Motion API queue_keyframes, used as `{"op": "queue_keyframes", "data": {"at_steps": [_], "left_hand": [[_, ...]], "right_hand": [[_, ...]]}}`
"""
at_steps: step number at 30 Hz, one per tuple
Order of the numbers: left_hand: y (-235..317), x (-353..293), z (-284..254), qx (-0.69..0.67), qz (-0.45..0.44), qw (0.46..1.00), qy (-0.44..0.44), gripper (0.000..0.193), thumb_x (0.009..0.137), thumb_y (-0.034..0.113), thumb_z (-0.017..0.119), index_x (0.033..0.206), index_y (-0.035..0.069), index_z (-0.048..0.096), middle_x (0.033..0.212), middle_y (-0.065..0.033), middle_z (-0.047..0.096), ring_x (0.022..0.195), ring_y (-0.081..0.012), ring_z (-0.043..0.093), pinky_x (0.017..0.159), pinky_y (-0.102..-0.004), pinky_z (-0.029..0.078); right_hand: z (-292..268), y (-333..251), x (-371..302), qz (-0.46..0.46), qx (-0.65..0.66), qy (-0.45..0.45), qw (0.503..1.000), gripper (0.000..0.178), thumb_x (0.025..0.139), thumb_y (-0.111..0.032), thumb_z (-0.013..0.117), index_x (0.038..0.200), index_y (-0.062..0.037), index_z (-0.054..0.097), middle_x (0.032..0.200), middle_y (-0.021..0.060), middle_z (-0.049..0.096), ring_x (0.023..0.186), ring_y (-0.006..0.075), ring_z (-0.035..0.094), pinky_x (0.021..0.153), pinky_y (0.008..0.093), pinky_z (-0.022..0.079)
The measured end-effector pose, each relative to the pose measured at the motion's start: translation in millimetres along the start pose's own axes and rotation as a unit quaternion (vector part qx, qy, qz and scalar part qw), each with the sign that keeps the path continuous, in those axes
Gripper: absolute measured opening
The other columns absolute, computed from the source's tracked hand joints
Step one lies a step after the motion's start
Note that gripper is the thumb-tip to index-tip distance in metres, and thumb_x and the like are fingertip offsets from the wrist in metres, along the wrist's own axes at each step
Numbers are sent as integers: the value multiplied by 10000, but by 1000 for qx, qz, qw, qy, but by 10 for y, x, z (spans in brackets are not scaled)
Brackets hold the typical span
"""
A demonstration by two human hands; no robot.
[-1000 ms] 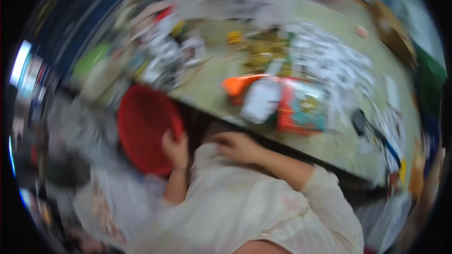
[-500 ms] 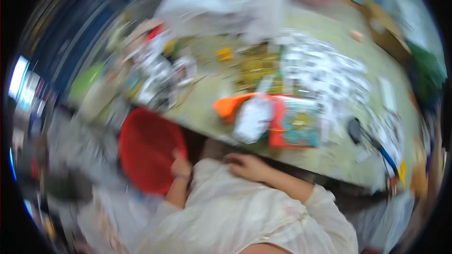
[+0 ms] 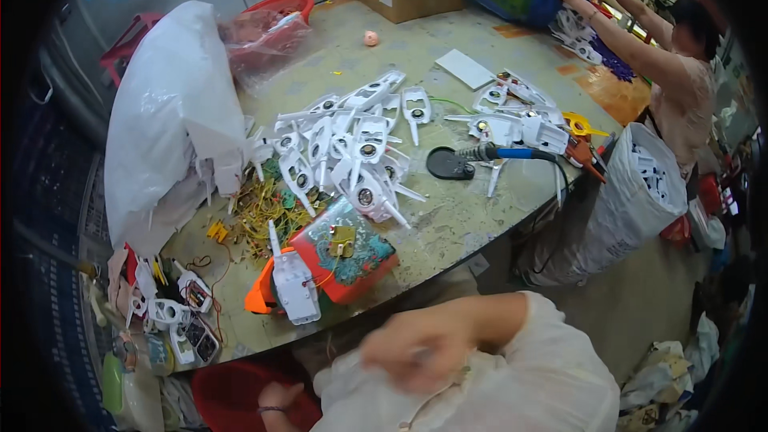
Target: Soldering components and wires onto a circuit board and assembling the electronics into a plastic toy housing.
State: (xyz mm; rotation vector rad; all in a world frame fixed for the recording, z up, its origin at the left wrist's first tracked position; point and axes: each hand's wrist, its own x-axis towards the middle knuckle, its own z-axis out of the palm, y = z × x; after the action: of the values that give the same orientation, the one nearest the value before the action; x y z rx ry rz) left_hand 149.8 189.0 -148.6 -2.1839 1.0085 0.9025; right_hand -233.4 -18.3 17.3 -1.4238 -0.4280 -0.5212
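The right hand [image 3: 420,348] has come up from the lap to the chest since the earlier view, a blur with curled fingers; I can't tell whether it grips anything. The left hand [image 3: 280,397] is at the red basin [image 3: 218,398], its thumb showing, its grip unclear. A white shell [image 3: 296,292] lies at the bench [image 3: 432,252] edge against a red block [image 3: 376,268], and a thin wire seems to link it to a brassy plate [image 3: 342,242]. I'd judge things partway: many piled shells [image 3: 368,152] show round discs fitted, while the yellow wires [image 3: 276,220] look unused and the iron [image 3: 512,154] lies idle. The shells are smooth, hard plastic with tapering stems; the block's teal top is crusty, the wires springy and tangled, the basin glossy and round.
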Motion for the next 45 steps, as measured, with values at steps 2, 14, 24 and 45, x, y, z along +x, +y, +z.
{"op": "queue_keyframes", "data": {"at_steps": [2, 14, 24, 45], "left_hand": [[249, -345, -377, -116, 252, 957, 86, 459, 792, 469, 649, 929, 33, 698, 843, -173, 679, 843, -337, 658, 753, -414, 516], [1632, -1170, -1336, -73, 686, 723, -27, 554, 846, 400, 643, 1247, 33, 534, 1046, -143, 653, 956, -304, 623, 810, -373, 493], [1143, -1331, -1805, -158, 754, 638, 5, 464, 862, 263, 664, 1222, -3, 544, 1079, -148, 634, 961, -309, 607, 801, -370, 494], [1232, -1029, -2067, -212, 619, 680, 331, 239, 753, 88, 726, 985, 65, 673, 912, -84, 656, 828, -248, 625, 726, -352, 486]], "right_hand": [[36, -641, -39, -156, 39, -147, 976, 296, 881, -313, 580, 686, -92, 553, 605, 33, 418, 629, 252, 499, 896, 568, 388], [488, -1245, 274, -204, 7, -107, 973, 325, 871, -268, 610, 640, -42, 576, 575, -4, 442, 488, 132, 433, 973, 548, 396], [279, -906, 622, -189, 175, -119, 959, 321, 868, -232, 617, 601, -75, 536, 578, 3, 445, 490, 146, 448, 695, 392, 463], [-74, -636, 657, -169, 248, -122, 946, 297, 868, -221, 625, 629, -64, 546, 620, 40, 479, 562, 194, 522, 783, 442, 486]]}}
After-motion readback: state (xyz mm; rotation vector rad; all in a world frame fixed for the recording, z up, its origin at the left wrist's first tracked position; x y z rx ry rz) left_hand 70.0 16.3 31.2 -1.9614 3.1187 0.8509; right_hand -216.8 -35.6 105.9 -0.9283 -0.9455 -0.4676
